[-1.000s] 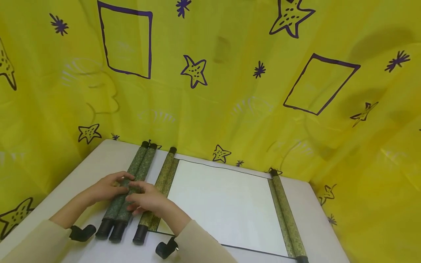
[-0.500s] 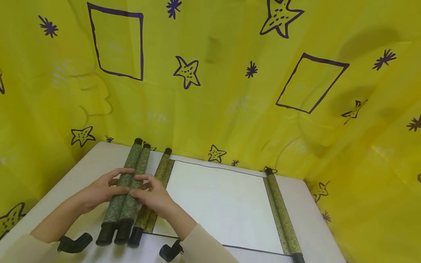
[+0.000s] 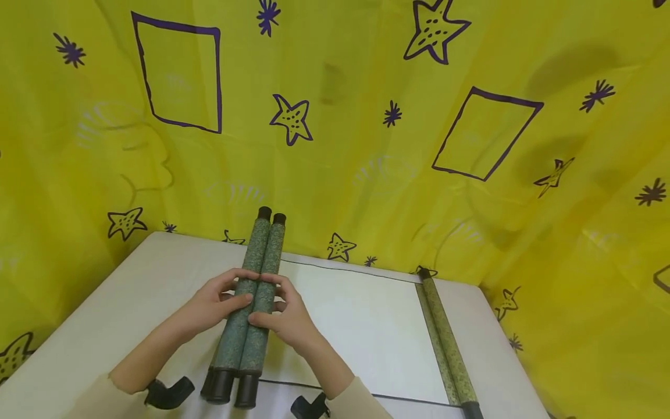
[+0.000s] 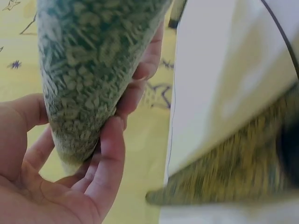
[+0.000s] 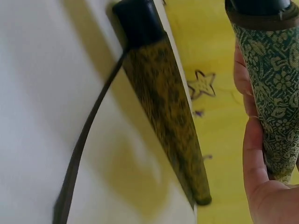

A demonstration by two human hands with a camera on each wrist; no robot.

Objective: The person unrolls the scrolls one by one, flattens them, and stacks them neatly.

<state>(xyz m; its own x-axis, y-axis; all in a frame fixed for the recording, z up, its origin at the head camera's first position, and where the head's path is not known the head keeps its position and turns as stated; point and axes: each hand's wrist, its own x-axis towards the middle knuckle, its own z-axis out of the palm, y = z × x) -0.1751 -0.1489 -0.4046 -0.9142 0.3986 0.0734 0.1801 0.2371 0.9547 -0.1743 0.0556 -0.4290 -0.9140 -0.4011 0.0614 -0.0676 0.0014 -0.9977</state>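
Observation:
A green patterned scroll, its two rolls side by side with dark end caps, is held up over the table in the head view. My left hand (image 3: 206, 305) grips the left green roll (image 3: 234, 343), thumb on the near side. On the right green roll (image 3: 255, 349), my right hand (image 3: 293, 323) has its thumb and fingers wrapped round it. The left wrist view shows the green cloth (image 4: 88, 70) close up between the fingers. Below lies an opened gold scroll with a white sheet (image 3: 361, 326); its left roller (image 5: 168, 112) is mostly hidden behind the green rolls in the head view.
The gold scroll's right roller (image 3: 447, 337) lies along the sheet's right edge. A white table (image 3: 136, 291) bears everything. A yellow curtain (image 3: 335, 163) with drawn stars and frames hangs right behind the table's far edge. A dark strap (image 5: 84, 135) crosses the right wrist view.
Both hands have closed on the green scroll, lifted it off the table and carried it to the right, over the gold scroll's left roller.

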